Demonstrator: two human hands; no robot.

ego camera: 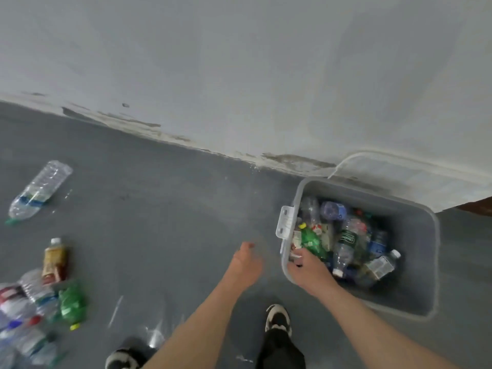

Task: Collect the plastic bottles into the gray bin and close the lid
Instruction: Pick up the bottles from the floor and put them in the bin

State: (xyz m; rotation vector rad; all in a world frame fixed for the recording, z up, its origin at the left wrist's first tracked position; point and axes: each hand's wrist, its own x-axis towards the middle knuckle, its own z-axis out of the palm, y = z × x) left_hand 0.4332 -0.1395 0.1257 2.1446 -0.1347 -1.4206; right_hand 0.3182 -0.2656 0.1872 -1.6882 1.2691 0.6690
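Note:
The gray bin (415, 294) stands on the floor at the right, near the wall, open and holding several plastic bottles (346, 241). Its clear lid (399, 169) leans on the wall behind it. My right hand (306, 270) hangs over the bin's near-left rim with loosely spread fingers, above a green bottle (312, 242) inside. My left hand (246, 262) hovers over the floor just left of the bin, relaxed and empty. On the floor at the left lie a large clear bottle (40, 189), an amber bottle (54, 259), a green bottle (72, 302) and a pile of clear ones (21, 318).
A white latch (286, 222) sticks out from the bin's left end. The wall (239, 75) runs close behind the bin. My shoes (278, 316) stand on the gray floor (173, 209) between the bin and the bottle pile.

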